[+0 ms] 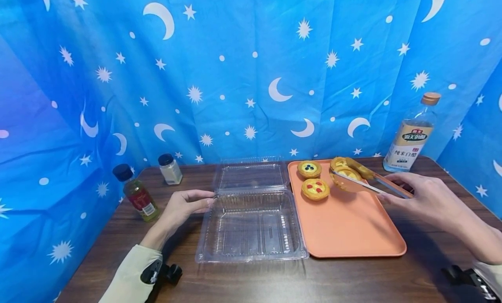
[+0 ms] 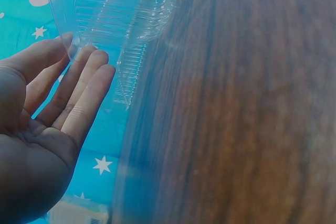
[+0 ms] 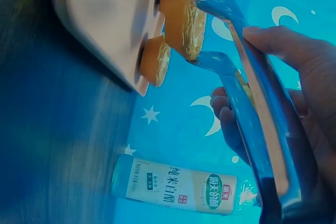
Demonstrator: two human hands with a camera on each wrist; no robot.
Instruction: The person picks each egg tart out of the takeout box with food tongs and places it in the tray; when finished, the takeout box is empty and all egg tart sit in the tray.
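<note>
My left hand (image 1: 181, 210) pinches the left rim of a clear plastic clamshell container (image 1: 251, 257), whose lid (image 1: 251, 176) lies open toward the back. In the left wrist view, thumb and fingertips meet at the container's edge. My right hand (image 1: 425, 199) grips metal tongs (image 3: 269, 116). Between the tong tips is an egg tart (image 3: 184, 27), held tilted above the far right part of an orange tray (image 1: 353, 235). On that tray sit a tart with dark berries (image 1: 309, 168), one with red pieces (image 1: 315, 189), and another tart (image 1: 338, 162) partly hidden behind the held one.
A large clear vinegar bottle (image 1: 408, 142) stands at the back right, beyond my right hand. To the left are a dark-capped bottle with a red label (image 1: 142, 199) and a small black-lidded shaker (image 1: 170, 170). A blue star-patterned cloth (image 1: 243, 76) hangs behind the wooden table.
</note>
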